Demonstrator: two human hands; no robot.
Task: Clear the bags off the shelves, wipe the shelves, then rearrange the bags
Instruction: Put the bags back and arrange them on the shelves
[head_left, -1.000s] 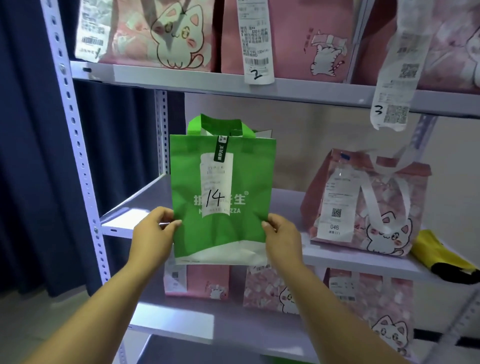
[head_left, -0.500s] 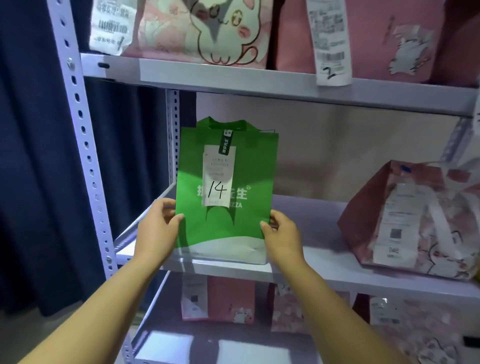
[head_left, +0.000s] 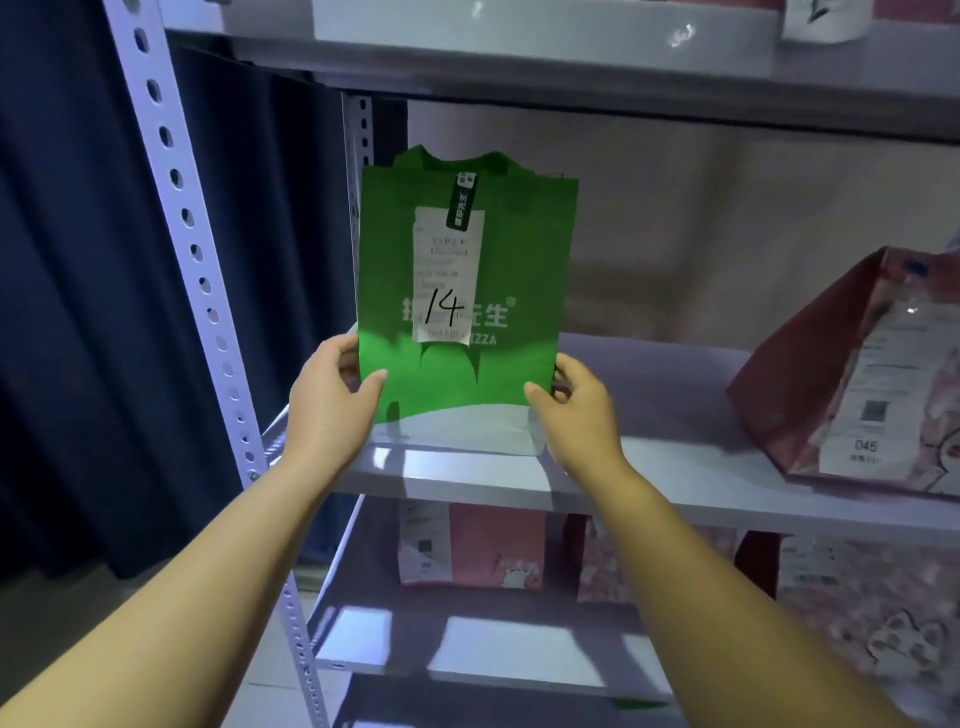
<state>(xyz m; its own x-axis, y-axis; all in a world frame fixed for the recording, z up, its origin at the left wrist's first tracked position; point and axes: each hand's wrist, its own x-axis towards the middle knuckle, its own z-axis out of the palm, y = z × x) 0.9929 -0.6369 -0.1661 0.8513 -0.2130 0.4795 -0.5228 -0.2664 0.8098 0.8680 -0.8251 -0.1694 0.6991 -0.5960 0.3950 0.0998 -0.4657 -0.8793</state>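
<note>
Metal shelf (head_left: 467, 478), front edge: green bag (head_left: 530, 260) stands upright. Grip: left hand (head_left: 332, 395) and right hand (head_left: 582, 410) each pinch its lower sides. Risk: tall, looks light; could topple forward on release.

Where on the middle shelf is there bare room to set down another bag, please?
The bare patch on the middle shelf lies between the green bag and the pink bag at the right. The left hand and right hand hold the green bag at the left end. The lower shelf is crowded with bags.

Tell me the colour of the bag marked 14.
Green bag with a white bottom band, seen in the head view.
</note>
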